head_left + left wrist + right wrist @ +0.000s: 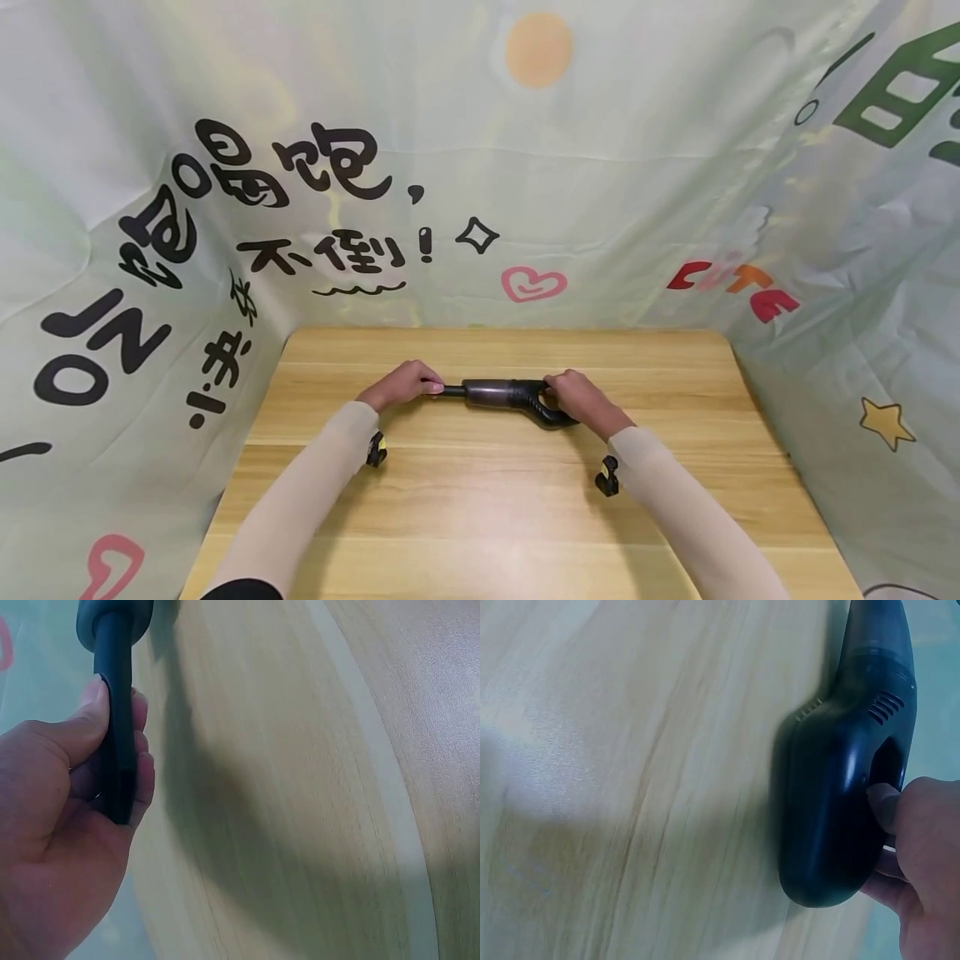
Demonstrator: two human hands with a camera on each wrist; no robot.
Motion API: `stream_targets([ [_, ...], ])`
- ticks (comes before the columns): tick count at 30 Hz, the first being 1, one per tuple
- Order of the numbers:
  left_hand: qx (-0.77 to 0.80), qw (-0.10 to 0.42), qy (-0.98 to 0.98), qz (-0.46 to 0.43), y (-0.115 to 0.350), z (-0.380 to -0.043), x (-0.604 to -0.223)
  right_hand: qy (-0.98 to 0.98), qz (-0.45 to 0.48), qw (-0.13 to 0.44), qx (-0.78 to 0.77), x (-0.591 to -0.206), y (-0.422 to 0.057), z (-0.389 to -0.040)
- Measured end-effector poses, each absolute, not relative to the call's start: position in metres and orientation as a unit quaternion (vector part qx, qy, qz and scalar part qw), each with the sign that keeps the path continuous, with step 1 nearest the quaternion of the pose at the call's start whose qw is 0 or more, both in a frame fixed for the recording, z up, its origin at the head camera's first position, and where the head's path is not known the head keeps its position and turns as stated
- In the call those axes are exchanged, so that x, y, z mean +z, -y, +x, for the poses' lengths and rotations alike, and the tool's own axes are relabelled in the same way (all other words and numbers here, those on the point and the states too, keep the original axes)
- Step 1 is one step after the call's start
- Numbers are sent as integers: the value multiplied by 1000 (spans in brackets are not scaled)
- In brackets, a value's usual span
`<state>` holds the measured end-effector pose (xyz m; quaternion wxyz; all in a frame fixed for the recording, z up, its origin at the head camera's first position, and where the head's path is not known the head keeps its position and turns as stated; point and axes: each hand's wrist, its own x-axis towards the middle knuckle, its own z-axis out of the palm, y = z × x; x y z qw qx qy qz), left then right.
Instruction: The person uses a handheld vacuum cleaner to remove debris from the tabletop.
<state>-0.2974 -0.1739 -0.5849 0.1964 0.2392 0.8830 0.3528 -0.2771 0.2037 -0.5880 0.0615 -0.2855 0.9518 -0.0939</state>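
A black handheld vacuum cleaner (491, 393) with a smoky see-through dust cup lies crosswise near the back of the wooden table. My left hand (402, 385) grips its narrow nozzle (116, 712), thumb on one side and fingers curled round the other. At the opposite end, my right hand (583, 400) holds the looped handle. In the right wrist view, the thumb (885, 806) reaches into the handle's opening while fingers lie behind the black body (832, 802). Vent slots show on the body beside the dust cup.
The light wooden table (480, 500) has rounded back corners. Pale printed curtains (465, 100) stand behind it and along both sides, close to the table's edges. A small black device (377, 450) is strapped to the left wrist, and another (607, 477) to the right.
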Motion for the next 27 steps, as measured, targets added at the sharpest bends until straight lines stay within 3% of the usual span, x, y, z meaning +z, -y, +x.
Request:
stream_targets([
  [18, 368, 185, -885, 217, 169, -290, -595, -951, -299, 20, -77, -585, -202, -272],
  [27, 369, 161, -896, 190, 182, -285, -605, -955, -267, 35, -126, -586, -209, -268],
])
